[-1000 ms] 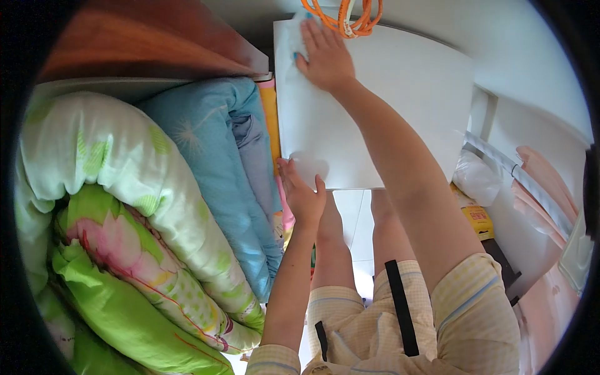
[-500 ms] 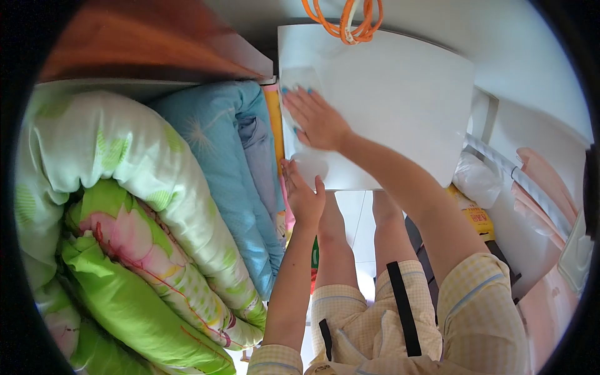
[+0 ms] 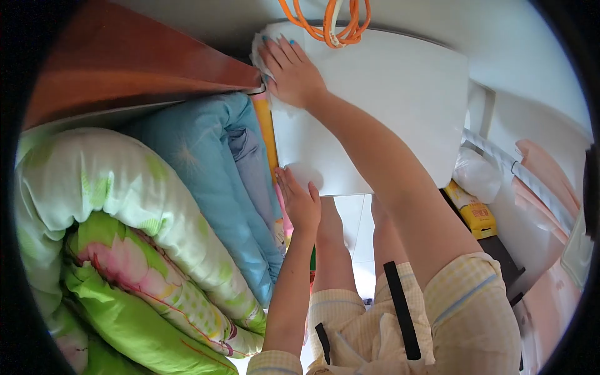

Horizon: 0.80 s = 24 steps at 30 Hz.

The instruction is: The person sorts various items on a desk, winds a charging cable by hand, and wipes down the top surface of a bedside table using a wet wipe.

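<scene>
My right hand (image 3: 295, 78) presses a thin white wipe (image 3: 257, 53) against the far left corner of a smooth white tabletop (image 3: 387, 106). Its fingers lie over the wipe, and part of the wipe sticks out past the fingertips at the corner. Some of the wipe is hidden under the palm. At the near left corner of the same top rests my left hand (image 3: 301, 203), with fingers extended upward, thumb apart and nothing held. A pale reflection of that hand shows on the glossy surface.
Folded blue bedding (image 3: 200, 144) and a green-white floral quilt (image 3: 119, 162) are piled at left, beneath a reddish-brown wooden panel (image 3: 156, 56). An orange cable coil (image 3: 337, 31) hangs over the far edge. At right are a yellow packet (image 3: 480, 219) and a white plastic bag (image 3: 475, 172).
My right hand has slid the wipe away from me and slightly left, to the far left corner. My left hand stays at the near corner. The view has shifted a little.
</scene>
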Tool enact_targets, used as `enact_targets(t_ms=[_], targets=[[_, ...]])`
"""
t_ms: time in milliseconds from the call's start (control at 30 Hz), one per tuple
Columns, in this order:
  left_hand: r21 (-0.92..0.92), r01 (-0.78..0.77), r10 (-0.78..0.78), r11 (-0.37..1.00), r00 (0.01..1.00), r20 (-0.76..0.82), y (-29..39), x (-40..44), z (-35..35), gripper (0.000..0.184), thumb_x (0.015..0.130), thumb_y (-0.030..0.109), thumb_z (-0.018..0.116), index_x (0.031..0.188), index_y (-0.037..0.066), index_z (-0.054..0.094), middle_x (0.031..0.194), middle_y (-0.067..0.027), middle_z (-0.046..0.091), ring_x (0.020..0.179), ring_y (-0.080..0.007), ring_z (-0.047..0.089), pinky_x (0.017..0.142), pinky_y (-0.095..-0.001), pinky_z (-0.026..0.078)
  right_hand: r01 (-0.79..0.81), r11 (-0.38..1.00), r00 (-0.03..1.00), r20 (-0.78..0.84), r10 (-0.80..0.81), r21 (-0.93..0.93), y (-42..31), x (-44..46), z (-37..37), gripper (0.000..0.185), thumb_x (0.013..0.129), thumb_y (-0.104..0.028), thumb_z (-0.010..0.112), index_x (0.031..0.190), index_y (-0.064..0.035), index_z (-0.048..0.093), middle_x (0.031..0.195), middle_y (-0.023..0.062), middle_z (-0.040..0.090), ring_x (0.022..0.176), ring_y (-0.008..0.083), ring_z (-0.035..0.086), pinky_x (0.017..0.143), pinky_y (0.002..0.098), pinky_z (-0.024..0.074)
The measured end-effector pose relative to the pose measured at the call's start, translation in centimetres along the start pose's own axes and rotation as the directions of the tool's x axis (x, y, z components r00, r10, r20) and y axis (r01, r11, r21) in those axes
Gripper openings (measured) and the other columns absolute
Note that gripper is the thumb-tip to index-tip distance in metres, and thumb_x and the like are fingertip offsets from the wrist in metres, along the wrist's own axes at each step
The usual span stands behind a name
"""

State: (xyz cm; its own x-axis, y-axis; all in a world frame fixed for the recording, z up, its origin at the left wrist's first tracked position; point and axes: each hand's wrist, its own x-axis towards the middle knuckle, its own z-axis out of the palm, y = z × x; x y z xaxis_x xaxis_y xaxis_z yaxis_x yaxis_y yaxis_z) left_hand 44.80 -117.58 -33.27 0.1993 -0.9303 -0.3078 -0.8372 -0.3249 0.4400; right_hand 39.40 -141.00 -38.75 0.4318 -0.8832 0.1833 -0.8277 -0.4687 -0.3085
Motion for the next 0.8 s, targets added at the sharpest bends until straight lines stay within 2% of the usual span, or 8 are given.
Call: enact_targets(t_ms=[100, 267, 400, 533, 633, 667, 733, 800], targets=[[0.019, -0.005, 0.005, 1.000, 1.000, 0.020, 0.1, -0.2, 0.4, 0.057, 0.080, 0.014, 0.048, 0.125, -0.008, 0.020, 0.130, -0.0298, 0.020, 0.120, -0.0413, 0.024, 0.101, -0.0415, 0.022, 0.053, 0.998, 0.991, -0.128, -0.049, 0.030, 0.7, 1.5, 0.6, 0.051, 0.070, -0.029, 0.050, 0.116, -0.0067, 0.045, 0.125, 0.0063, 0.039, 0.120, 0.0252, 0.029, 0.099, 0.0372, 0.0233], [0.090, -0.003, 0.001, 0.996, 1.000, 0.017, 0.2, -0.2, 0.5, 0.059, 0.080, 0.017, 0.047, 0.125, -0.009, 0.019, 0.131, -0.0288, 0.018, 0.122, -0.0379, 0.022, 0.102, -0.0408, 0.020, 0.037, 0.997, 0.991, -0.129, -0.027, 0.071, 1.5, -1.1, -0.6, 0.055, 0.069, -0.027, 0.053, 0.118, -0.0067, 0.042, 0.125, 0.0076, 0.038, 0.118, 0.0251, 0.032, 0.098, 0.0369, 0.0250], [0.068, -0.022, 0.019, 0.997, 0.999, 0.043, 0.3, -0.1, 0.4, 0.059, 0.080, 0.014, 0.049, 0.125, -0.009, 0.019, 0.130, -0.0300, 0.020, 0.121, -0.0403, 0.022, 0.101, -0.0433, 0.020, 0.032, 0.998, 0.982, 0.187, -0.041, 0.053, 3.8, -9.2, -5.2, 0.065, 0.068, -0.025, 0.055, 0.126, -0.0072, 0.032, 0.130, 0.0092, 0.033, 0.121, 0.0249, 0.029, 0.099, 0.0373, 0.0237], [0.107, -0.010, 0.006, 0.994, 0.999, 0.039, 0.3, -0.3, 0.5, 0.060, 0.080, 0.016, 0.048, 0.126, -0.010, 0.018, 0.131, -0.0301, 0.017, 0.123, -0.0388, 0.021, 0.101, -0.0405, 0.020, -0.011, 0.998, 0.930, 0.368, -0.014, 0.067, 7.3, -17.9, -9.0, 0.064, 0.071, -0.023, 0.052, 0.128, -0.0077, 0.029, 0.133, 0.0086, 0.029, 0.122, 0.0257, 0.028, 0.100, 0.0394, 0.0230], [0.127, -0.004, -0.004, 0.992, 0.998, 0.059, 0.4, -0.3, 0.4, 0.061, 0.081, 0.018, 0.047, 0.126, -0.010, 0.017, 0.132, -0.0307, 0.015, 0.123, -0.0380, 0.019, 0.102, -0.0389, 0.019, -0.160, 0.984, 0.920, 0.348, 0.178, -0.081, 9.7, -18.5, -10.5, 0.062, 0.072, -0.022, 0.050, 0.129, -0.0076, 0.028, 0.134, 0.0081, 0.028, 0.122, 0.0269, 0.028, 0.100, 0.0402, 0.0230], [0.117, -0.001, -0.006, 0.993, 0.998, 0.066, 0.5, -0.2, 0.4, 0.062, 0.081, 0.018, 0.047, 0.126, -0.011, 0.016, 0.131, -0.0313, 0.014, 0.123, -0.0388, 0.019, 0.102, -0.0393, 0.019, -0.165, 0.983, 0.920, 0.346, 0.184, -0.085, 10.5, -17.9, -10.3, 0.062, 0.072, -0.022, 0.050, 0.129, -0.0076, 0.028, 0.134, 0.0081, 0.028, 0.122, 0.0269, 0.028, 0.100, 0.0402, 0.0230], [0.133, -0.020, 0.011, 0.991, 0.998, 0.067, 0.4, -0.2, 0.6, 0.063, 0.081, 0.019, 0.048, 0.126, -0.011, 0.015, 0.132, -0.0315, 0.013, 0.123, -0.0400, 0.019, 0.102, -0.0399, 0.019, -0.242, 0.956, 0.953, 0.143, 0.266, -0.166, 12.4, -14.5, -9.4, 0.063, 0.073, -0.022, 0.049, 0.129, -0.0078, 0.027, 0.134, 0.0081, 0.027, 0.122, 0.0283, 0.028, 0.101, 0.0404, 0.0227], [0.138, -0.033, 0.026, 0.990, 0.998, 0.055, 0.3, -0.2, 0.7, 0.066, 0.081, 0.019, 0.049, 0.126, -0.011, 0.013, 0.132, -0.0314, 0.013, 0.123, -0.0421, 0.017, 0.102, -0.0420, 0.017, -0.209, 0.948, 0.959, 0.141, 0.246, -0.238, 14.0, -11.0, -7.9, 0.065, 0.073, -0.025, 0.049, 0.131, -0.0084, 0.024, 0.137, 0.0081, 0.022, 0.123, 0.0290, 0.026, 0.101, 0.0414, 0.0210]])
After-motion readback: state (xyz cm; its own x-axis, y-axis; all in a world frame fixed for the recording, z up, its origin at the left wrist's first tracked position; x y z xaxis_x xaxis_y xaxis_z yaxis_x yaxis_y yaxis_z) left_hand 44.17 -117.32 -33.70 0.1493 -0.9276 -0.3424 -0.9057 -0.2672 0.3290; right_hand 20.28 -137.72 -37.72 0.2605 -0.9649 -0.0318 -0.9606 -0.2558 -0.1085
